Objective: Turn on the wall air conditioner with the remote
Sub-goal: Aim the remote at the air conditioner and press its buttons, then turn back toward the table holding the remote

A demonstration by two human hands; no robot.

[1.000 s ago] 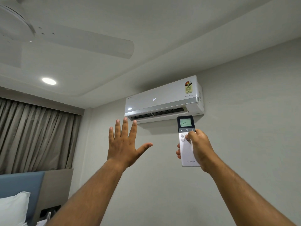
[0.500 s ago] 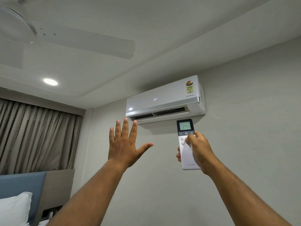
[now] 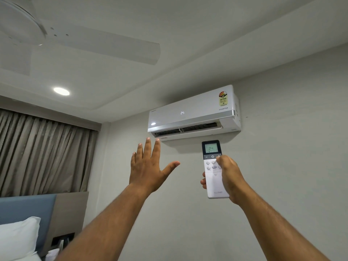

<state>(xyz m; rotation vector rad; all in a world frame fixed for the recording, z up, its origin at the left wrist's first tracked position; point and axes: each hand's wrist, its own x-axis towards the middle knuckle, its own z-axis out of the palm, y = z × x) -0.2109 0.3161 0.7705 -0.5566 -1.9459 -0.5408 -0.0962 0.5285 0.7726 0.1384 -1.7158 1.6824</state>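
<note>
White plastic remote (image 3: 213, 178) is held upright in the right hand (image 3: 228, 178), raised in front of the wall and just below the air conditioner (image 3: 192, 113). Fingers are wrapped round the back of the body, their tips showing at its left edge; the thumb (image 3: 221, 160) is laid across the upper right of the button area, its tip near the "+" key (actual key contact cannot be told). The remote's dark top section carries a lit display (image 3: 211, 148) reading 24, with minus, power and plus marks in a row beneath. "LLOYD" is printed near the bottom end.

The air conditioner is mounted high on the wall, close under the ceiling. A 24 is shown on its front panel, the louvre slot (image 3: 186, 129) along the underside is seen open and dark, and a coloured rating sticker (image 3: 223, 98) with "INVERTER" lettering below is placed at the right end.

The left hand (image 3: 148, 166) is raised palm-forward beside the remote, fingers spread wide, nothing held; its fingertips overlap the unit's lower left edge in view.

Further out: a ceiling fan (image 3: 75, 38) at top left, a lit recessed downlight (image 3: 61, 91), brown pleated curtains (image 3: 43, 153) at left, a blue headboard (image 3: 26, 208) and a white pillow (image 3: 17, 238) in the bottom-left corner.
</note>
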